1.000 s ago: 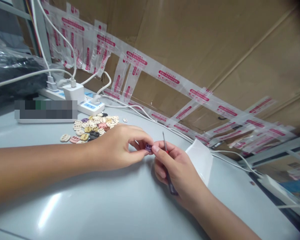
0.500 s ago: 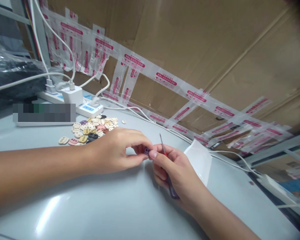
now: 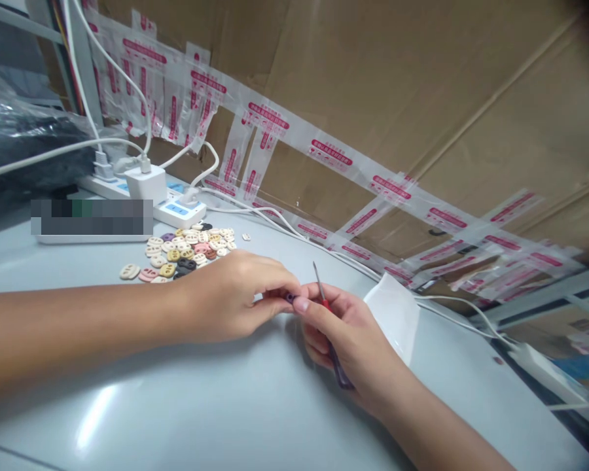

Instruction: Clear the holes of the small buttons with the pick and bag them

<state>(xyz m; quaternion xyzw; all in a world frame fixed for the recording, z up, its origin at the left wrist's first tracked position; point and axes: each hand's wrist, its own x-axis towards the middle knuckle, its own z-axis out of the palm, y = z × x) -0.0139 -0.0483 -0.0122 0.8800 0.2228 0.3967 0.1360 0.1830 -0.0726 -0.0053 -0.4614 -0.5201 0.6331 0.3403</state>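
Between my left hand's [image 3: 240, 292] thumb and fingers is a small purple two-hole piece [image 3: 290, 297], mostly covered by the fingertips. My right hand [image 3: 346, 327] meets it from the other side, thumb and forefinger against the piece. That same hand is also wrapped round a slim pointed tool [image 3: 334, 360] with a dark handle and red collar, its metal tip pointing up and away. Behind my left wrist lies a heap of similar oval two-hole pieces [image 3: 177, 254] in cream, yellow, pink, black and purple. One loose cream piece [image 3: 246, 237] sits apart from the heap.
A white power strip [image 3: 184, 212] with plugs and cables stands at the back left, a blurred-out object [image 3: 93, 219] in front of it. White paper [image 3: 392, 314] lies beyond my right hand. A taped cardboard wall [image 3: 324, 183] closes off the back of the table.
The purple piece has turned slightly and less of it shows, as my left fingers have closed in around it. The camera view has shifted slightly; the right-hand grip looks the same.
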